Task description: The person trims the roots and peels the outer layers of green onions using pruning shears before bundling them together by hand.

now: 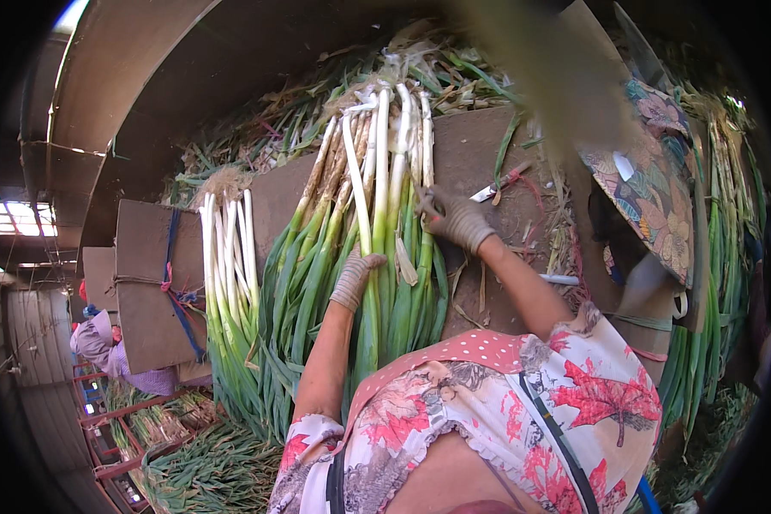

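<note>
A broad heap of long green onions (317,248) lies before me, white root ends away from me and green leaves toward me. My left hand (357,276), in a tan glove, is closed around one green onion stalk (357,184) in the middle of the heap. My right hand (456,219), gloved too, is at the heap's right edge with its fingers bent in against the stalks. What its fingertips pinch, if anything, is too small to make out. A knife (501,182) with a pale blade and reddish handle lies just beyond the right hand.
A smaller bunch of peeled green onions (230,248) lies at the left. Trimmings and leaf scraps (274,128) pile up along the far edge. A flower-patterned cloth (651,188) and more green onions (720,223) are at the right. Another person (116,343) is at the far left.
</note>
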Tool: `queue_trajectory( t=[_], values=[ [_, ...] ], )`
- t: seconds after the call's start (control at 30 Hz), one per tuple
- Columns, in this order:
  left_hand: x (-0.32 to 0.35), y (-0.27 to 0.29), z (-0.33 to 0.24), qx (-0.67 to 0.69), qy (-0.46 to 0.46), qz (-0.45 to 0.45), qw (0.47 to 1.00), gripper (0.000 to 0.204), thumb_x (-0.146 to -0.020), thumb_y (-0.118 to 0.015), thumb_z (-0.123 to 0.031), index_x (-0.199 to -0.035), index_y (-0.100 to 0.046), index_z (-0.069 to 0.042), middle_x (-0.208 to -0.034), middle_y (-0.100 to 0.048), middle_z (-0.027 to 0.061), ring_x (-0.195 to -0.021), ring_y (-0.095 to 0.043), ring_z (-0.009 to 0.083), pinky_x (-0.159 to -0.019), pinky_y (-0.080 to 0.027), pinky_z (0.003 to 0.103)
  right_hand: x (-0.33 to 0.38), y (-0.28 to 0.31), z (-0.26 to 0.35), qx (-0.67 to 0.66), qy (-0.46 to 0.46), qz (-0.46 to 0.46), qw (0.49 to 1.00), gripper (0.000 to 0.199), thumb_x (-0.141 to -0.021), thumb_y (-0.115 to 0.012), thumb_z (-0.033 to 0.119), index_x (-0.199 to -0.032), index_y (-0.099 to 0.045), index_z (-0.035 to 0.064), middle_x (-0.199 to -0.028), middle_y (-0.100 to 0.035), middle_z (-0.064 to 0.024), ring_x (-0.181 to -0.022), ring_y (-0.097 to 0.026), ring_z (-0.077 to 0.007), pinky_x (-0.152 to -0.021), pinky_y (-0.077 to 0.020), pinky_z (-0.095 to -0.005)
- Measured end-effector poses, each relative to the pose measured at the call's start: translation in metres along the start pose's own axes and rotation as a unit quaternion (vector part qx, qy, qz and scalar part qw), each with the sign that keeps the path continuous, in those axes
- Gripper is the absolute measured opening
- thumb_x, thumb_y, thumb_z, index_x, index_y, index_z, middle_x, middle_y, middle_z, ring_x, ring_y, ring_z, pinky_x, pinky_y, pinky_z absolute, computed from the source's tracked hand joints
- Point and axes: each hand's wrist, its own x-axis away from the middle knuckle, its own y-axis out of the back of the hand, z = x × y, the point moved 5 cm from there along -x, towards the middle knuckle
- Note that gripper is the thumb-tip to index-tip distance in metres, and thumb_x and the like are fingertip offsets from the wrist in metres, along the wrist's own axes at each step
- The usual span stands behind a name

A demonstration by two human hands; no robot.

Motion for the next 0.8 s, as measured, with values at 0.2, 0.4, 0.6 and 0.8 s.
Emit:
queue_trajectory(
  t=[0.2,0.4,0.6,0.8],
  values=[
    [0.005,-0.011,-0.008,-0.049,-0.028,-0.073,0.996,0.052,-0.072,-0.071,-0.007,-0.123,-0.057,-0.003,-0.096,-0.066,0.0073,-0.08,-0.061,0.0176,-0.074,-0.051,0.031,-0.067,0.013,-0.025,-0.07,-0.026,-0.036,0.997,0.062,-0.078,-0.062,0.042,-0.13,-0.051,0.0099,-0.102,-0.069,-0.0224,-0.093,-0.067,-0.0374,-0.083,-0.0518,-0.0475],
    [0.008,-0.006,-0.021,-0.005,-0.017,-0.034,0.999,0.056,-0.072,-0.07,-0.006,-0.126,-0.056,-0.004,-0.099,-0.066,0.0071,-0.082,-0.061,0.0181,-0.076,-0.052,0.032,-0.085,0.032,-0.02,-0.08,0.009,-0.09,0.993,0.051,-0.075,-0.069,0.039,-0.118,-0.059,0.0119,-0.097,-0.07,-0.0199,-0.089,-0.067,-0.0386,-0.078,-0.0519,-0.048],
    [0.006,-0.003,-0.015,0.031,0.006,0.02,0.999,0.059,-0.072,-0.068,-0.006,-0.129,-0.054,-0.004,-0.099,-0.065,0.0061,-0.081,-0.061,0.0184,-0.075,-0.052,0.031,0.023,0.006,0.011,0.0,-0.029,0.043,0.999,0.063,-0.083,-0.058,0.04,-0.138,-0.043,0.0133,-0.099,-0.069,-0.0213,-0.092,-0.069,-0.0367,-0.079,-0.0534,-0.0453],
    [0.016,-0.007,-0.021,0.053,0.003,0.015,0.998,0.065,-0.069,-0.069,-0.003,-0.131,-0.052,-0.003,-0.099,-0.065,0.0069,-0.082,-0.062,0.0185,-0.075,-0.053,0.031,-0.046,0.026,-0.002,-0.008,-0.039,-0.005,0.999,0.064,-0.081,-0.061,0.039,-0.135,-0.042,0.0123,-0.1,-0.07,-0.0171,-0.091,-0.069,-0.0343,-0.078,-0.0539,-0.0449]
  ],
)
